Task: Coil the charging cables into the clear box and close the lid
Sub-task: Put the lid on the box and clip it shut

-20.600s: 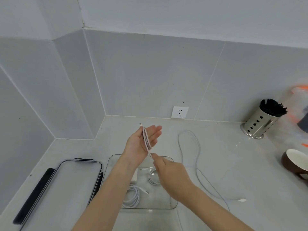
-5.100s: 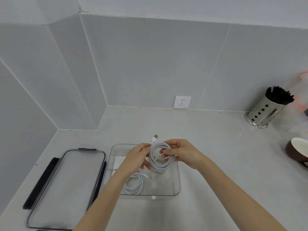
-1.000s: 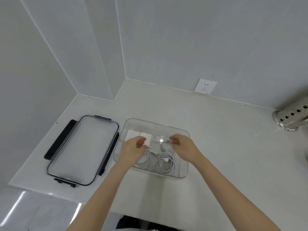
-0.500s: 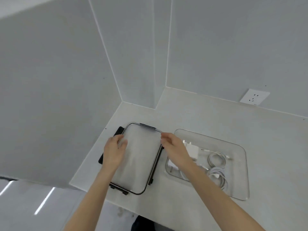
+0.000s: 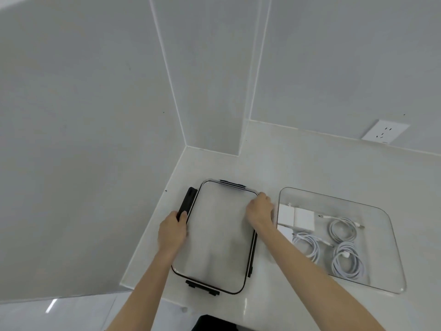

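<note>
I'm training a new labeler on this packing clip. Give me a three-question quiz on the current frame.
1. True or false: the lid already sits on the clear box.
2. How many coiled cables lie in the box?
3. Which hand grips the lid's edge nearest the box? A) left hand B) right hand

Key: 1. False; it lies on the counter beside the box. 2. Three. 3. B.
</note>
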Demonstrator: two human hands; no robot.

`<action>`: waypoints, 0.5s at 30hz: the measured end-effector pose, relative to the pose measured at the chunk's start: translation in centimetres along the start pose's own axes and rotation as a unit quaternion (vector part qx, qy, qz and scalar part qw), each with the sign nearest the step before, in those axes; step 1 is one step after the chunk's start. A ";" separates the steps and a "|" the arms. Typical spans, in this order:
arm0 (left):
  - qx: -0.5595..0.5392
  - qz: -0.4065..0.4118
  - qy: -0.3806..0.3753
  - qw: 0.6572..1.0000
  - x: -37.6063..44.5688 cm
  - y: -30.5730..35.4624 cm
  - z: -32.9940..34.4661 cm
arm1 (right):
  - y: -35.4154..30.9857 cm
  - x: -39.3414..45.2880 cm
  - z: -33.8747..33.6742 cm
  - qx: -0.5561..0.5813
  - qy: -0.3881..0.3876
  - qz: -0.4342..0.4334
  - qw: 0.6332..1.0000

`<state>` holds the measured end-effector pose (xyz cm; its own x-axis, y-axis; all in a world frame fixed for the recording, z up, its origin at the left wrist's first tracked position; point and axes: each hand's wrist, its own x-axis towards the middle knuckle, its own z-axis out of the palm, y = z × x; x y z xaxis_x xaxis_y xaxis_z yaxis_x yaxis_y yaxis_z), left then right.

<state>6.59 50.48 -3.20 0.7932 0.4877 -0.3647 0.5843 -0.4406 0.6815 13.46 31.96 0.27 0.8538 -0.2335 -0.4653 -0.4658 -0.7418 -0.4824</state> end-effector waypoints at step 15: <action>0.062 0.352 0.090 0.929 -6.9 13.9 -9.2 | -1.0 -0.5 -11.1 0.511 -0.165 0.037 0.843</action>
<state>7.67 47.97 14.58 0.9515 0.1584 0.2639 -0.0449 -0.7768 0.6281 16.07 25.86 9.24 0.7816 0.0570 -0.6212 -0.6153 0.2345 -0.7526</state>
